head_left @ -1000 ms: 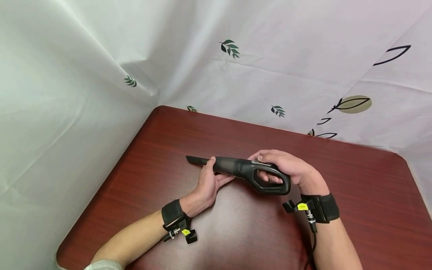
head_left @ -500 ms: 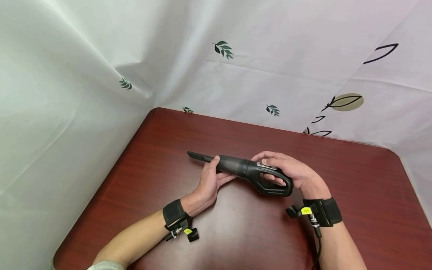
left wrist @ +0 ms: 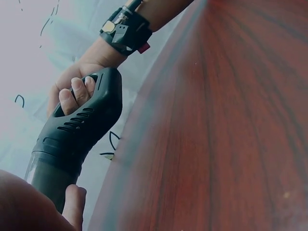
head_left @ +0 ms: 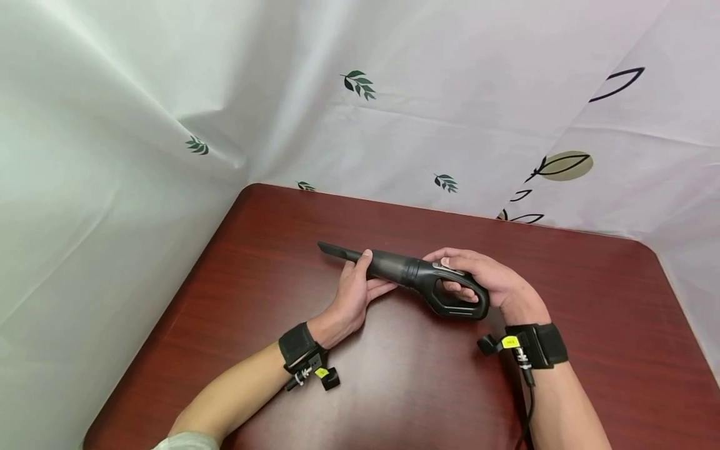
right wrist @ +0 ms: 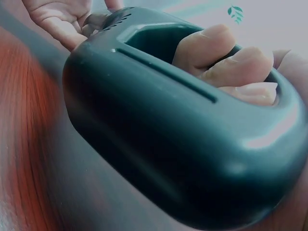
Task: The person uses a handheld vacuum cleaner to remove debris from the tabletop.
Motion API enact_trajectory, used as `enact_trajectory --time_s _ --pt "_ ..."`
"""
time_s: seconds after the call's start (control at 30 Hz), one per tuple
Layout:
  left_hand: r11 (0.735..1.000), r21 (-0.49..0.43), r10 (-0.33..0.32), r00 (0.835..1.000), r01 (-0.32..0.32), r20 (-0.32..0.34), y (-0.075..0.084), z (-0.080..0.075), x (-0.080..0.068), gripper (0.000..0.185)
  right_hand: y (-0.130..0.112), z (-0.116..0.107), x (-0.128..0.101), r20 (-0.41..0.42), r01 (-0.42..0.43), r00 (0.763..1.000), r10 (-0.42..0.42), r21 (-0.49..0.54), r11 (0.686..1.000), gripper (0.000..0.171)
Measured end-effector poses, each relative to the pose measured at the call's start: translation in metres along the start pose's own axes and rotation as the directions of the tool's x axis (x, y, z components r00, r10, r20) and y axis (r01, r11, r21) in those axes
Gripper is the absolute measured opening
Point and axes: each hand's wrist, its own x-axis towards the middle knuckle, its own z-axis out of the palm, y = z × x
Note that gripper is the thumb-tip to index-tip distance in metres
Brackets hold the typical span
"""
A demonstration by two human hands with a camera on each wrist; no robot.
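Raised slightly farther, black plastic handheld vacuum is steadied: handle gripped by right hand, barrel grasped by left hand.

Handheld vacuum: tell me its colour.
Black all over; the handheld vacuum shows best in the head view.

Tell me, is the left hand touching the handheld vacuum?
Touching: the head view shows the left hand gripping the handheld vacuum where nozzle meets body.

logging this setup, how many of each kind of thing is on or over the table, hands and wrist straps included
handheld vacuum: 1
hands: 2, left hand and right hand, both gripping the vacuum
black wrist straps: 2, left strap and right strap
total: 5
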Motion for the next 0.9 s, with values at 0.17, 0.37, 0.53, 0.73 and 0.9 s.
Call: enact_trajectory --time_s 0.17,0.37,0.53,0.73,0.9 --pt "1.000 0.014 0.010 1.000 -0.010 0.002 -0.001 0.004 0.011 0.054 0.002 -0.010 0.000 -0.046 0.010 0.999 -0.011 -0.013 1.000 0.029" --pt "1.000 0.020 0.005 0.999 -0.004 -0.034 -0.002 0.008 0.024 0.059 0.006 -0.022 -0.004 -0.233 0.019 0.972 -0.040 -0.095 0.995 0.030" --pt "0.999 0.034 -0.025 0.999 0.026 -0.047 -0.003 0.011 0.034 0.073 0.009 -0.032 -0.009 -0.315 0.045 0.943 -0.104 -0.187 0.981 0.026" --pt "0.995 0.086 -0.045 0.997 0.051 -0.069 0.000 0.014 0.043 0.088 0.009 -0.040 -0.013 -0.496 -0.006 0.845 -0.198 -0.380 0.925 0.042" --pt "0.989 0.126 -0.070 0.995 0.078 -0.068 0.001 0.015 0.049 0.090 0.011 -0.043 -0.015 -0.592 -0.026 0.750 -0.296 -0.473 0.881 0.046"
